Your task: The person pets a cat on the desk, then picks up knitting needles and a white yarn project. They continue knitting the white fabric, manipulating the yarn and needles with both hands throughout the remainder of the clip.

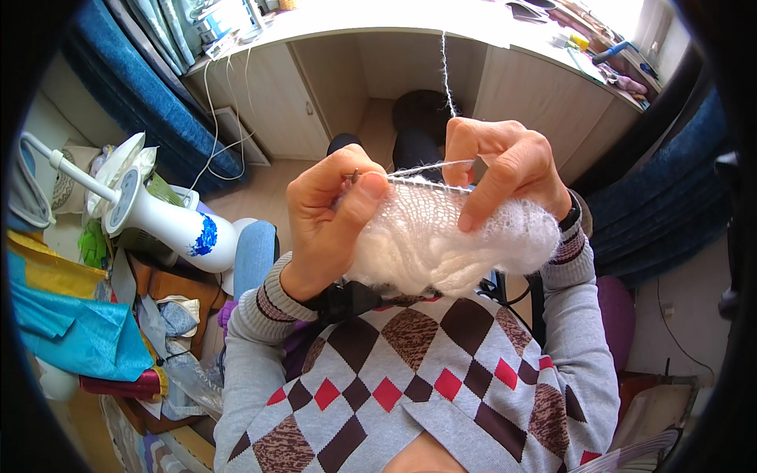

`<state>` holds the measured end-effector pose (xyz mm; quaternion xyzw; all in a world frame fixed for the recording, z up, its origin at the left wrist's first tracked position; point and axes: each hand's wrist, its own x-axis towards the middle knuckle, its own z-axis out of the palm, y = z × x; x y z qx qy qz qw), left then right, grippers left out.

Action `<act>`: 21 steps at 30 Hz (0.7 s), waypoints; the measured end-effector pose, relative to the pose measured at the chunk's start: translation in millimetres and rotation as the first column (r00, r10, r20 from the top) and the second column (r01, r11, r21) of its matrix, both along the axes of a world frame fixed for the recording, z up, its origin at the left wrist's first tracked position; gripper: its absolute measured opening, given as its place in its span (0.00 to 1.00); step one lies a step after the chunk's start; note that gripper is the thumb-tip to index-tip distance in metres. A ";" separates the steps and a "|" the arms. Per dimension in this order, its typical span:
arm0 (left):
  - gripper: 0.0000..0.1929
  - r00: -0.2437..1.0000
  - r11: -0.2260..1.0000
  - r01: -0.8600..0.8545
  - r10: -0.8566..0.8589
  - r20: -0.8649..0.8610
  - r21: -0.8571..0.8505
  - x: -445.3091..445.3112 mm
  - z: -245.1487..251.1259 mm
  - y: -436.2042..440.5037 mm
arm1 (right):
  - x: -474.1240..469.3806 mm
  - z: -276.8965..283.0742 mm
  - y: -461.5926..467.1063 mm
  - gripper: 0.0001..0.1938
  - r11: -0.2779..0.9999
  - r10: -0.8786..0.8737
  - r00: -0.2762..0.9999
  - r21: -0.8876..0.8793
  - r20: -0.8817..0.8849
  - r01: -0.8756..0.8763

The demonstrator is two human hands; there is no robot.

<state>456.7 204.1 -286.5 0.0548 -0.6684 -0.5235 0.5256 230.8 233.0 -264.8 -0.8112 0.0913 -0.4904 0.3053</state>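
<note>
A fluffy white piece of knitting point(417, 236) hangs in front of my chest, its top edge of stitches along a thin knitting needle point(434, 184). My left hand point(331, 210) pinches the left end of this edge between thumb and forefinger, where a needle tip pokes up. Around the right end, my right hand point(511, 168) grips the knitting with thumb and fingers. A strand of white yarn point(446, 71) drops from the desk to my right forefinger. From there it runs taut to the left needle tip. My palms and the knitting hide the rest of the needles.
Ahead stands a white-topped desk point(384, 16) with pale cabinet doors and a kneehole holding a dark round object point(421, 112). White cables point(208, 118) dangle at its left. A white appliance with a blue flower point(177, 227) and folded turquoise cloth point(77, 331) are on my left.
</note>
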 end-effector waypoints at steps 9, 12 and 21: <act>0.08 1.000 1.000 0.001 -0.002 0.005 0.011 0.4 -0.8 -0.7 | 4.3 1.2 -3.5 0.19 0.998 -0.063 0.996 -0.003 0.069 0.063; 0.08 0.998 0.999 0.025 -0.026 0.062 0.022 -1.0 -0.6 0.1 | 9.9 3.0 -1.6 0.16 0.847 -0.439 0.898 -0.341 -0.018 0.407; 0.08 0.903 0.835 0.430 -0.407 -0.142 0.343 -0.4 2.2 -8.9 | 14.9 1.6 2.9 0.19 0.396 -0.721 0.659 -0.653 0.214 0.645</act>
